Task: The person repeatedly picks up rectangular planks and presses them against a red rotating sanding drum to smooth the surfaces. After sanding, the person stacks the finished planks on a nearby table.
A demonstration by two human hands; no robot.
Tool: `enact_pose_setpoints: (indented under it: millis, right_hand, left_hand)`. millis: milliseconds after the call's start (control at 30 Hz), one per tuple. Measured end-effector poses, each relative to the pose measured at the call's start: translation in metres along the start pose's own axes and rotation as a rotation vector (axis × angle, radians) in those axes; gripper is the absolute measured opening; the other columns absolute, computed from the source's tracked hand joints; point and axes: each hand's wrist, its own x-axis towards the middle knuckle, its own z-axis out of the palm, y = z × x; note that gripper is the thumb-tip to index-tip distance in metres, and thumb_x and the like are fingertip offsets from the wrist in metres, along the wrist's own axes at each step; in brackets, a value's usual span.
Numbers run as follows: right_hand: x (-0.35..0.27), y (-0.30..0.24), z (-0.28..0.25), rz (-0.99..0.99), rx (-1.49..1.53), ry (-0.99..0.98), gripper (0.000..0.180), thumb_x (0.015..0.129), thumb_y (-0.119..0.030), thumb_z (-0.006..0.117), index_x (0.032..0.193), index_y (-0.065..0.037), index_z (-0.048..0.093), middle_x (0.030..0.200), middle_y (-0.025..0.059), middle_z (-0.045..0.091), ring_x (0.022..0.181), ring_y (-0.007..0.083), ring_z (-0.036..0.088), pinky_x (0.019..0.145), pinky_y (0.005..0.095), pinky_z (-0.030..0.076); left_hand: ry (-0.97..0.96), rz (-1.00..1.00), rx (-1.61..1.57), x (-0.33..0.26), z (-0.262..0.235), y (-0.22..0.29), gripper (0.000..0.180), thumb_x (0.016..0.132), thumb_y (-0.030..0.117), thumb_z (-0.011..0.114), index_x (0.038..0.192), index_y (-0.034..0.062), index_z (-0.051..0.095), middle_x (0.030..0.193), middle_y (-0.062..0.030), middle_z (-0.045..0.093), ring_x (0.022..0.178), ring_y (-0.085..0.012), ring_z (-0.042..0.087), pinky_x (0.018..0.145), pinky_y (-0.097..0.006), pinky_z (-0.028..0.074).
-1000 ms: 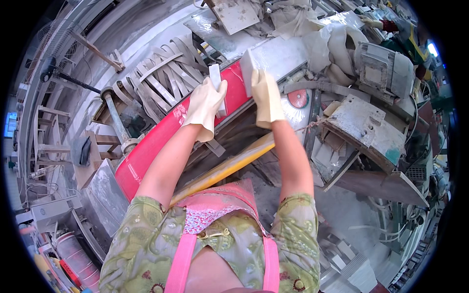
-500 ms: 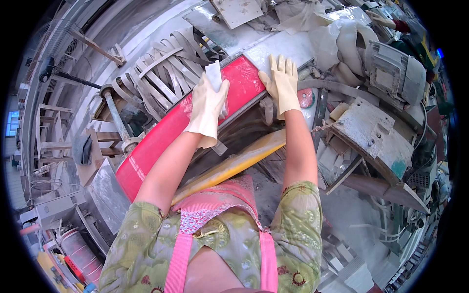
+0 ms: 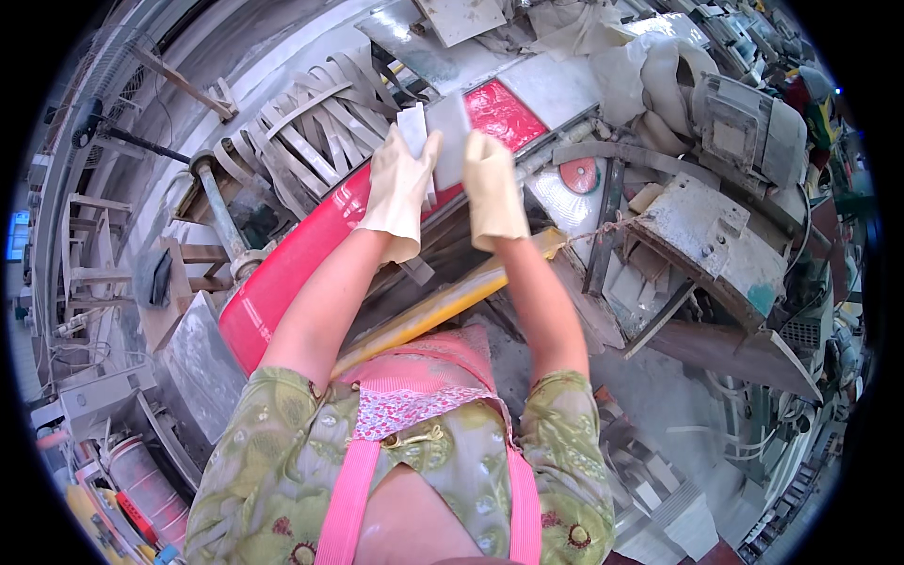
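Observation:
My left hand [image 3: 394,193], in a cream rubber glove, is closed around a narrow white rectangular piece [image 3: 411,130] that sticks up past the thumb. Close by on the right, my gloved right hand [image 3: 493,188] has its fingers curled at the edge of a thin grey rectangular plate [image 3: 449,141]; motion blurs it slightly. The plate stands just beside the white piece, and I cannot tell whether they touch. Both hands are over a long red panel [image 3: 282,282], wet and glossy toward its right end.
A yellow bar [image 3: 424,315] runs between my body and the panel. Several grey belts [image 3: 306,132] hang in a bundle beyond it. At right stands a dusty metal machine part [image 3: 702,240]; a round red disc [image 3: 579,176] lies nearer. A pale flat surface [image 3: 551,87] adjoins the panel.
My right hand has moved left from lying flat with fingers spread on the pale surface. It is now curled at the grey plate, near my left hand, which stays nearly in place.

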Motion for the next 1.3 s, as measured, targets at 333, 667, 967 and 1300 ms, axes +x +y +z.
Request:
enact_pose_setpoints:
  millis: [333, 667, 967, 1300]
  right_hand:
    - [0.068, 0.027, -0.046, -0.406, -0.752, -0.001, 0.068, 0.095, -0.048, 0.063, 0.146, -0.003, 0.057, 0.137, 0.0227, 0.065, 0.128, 0.0419, 0.058, 0.120, 0.0533, 0.033]
    - [0.145, 0.059, -0.093, -0.532, -1.054, -0.111, 0.045, 0.107, -0.040, 0.051, 0.129, -0.002, 0.062, 0.129, 0.0245, 0.068, 0.117, 0.0423, 0.066, 0.101, 0.0508, 0.051]
    - [0.013, -0.022, -0.037, 0.133, 0.091, -0.036, 0.045, 0.109, -0.038, 0.048, 0.105, 0.002, 0.068, 0.095, 0.0178, 0.072, 0.089, 0.0342, 0.063, 0.085, 0.0455, 0.050]
    - [-0.077, -0.014, 0.037, -0.353, -0.358, -0.124, 0.046, 0.084, -0.022, 0.061, 0.118, 0.008, 0.059, 0.117, 0.0280, 0.065, 0.114, 0.0453, 0.063, 0.101, 0.0487, 0.051]
  left_hand:
    - [-0.099, -0.059, 0.010, -0.004, -0.016, 0.004, 0.076, 0.089, 0.056, 0.069, 0.128, -0.0084, 0.057, 0.125, -0.0330, 0.068, 0.119, -0.0468, 0.065, 0.103, -0.051, 0.050]
    - [-0.073, -0.065, -0.010, -0.013, -0.024, 0.006, 0.077, 0.090, 0.055, 0.069, 0.132, -0.0075, 0.056, 0.127, -0.0335, 0.066, 0.118, -0.0478, 0.065, 0.105, -0.051, 0.049]
    - [-0.102, -0.048, -0.096, -0.007, -0.024, 0.005, 0.078, 0.088, 0.055, 0.072, 0.133, -0.0068, 0.059, 0.123, -0.0331, 0.069, 0.119, -0.0471, 0.065, 0.104, -0.049, 0.050]
    - [-0.545, -0.135, -0.340, 0.049, -0.009, -0.041, 0.054, 0.106, 0.046, 0.057, 0.139, 0.0038, 0.062, 0.114, -0.0097, 0.072, 0.094, -0.0200, 0.068, 0.087, -0.037, 0.058]
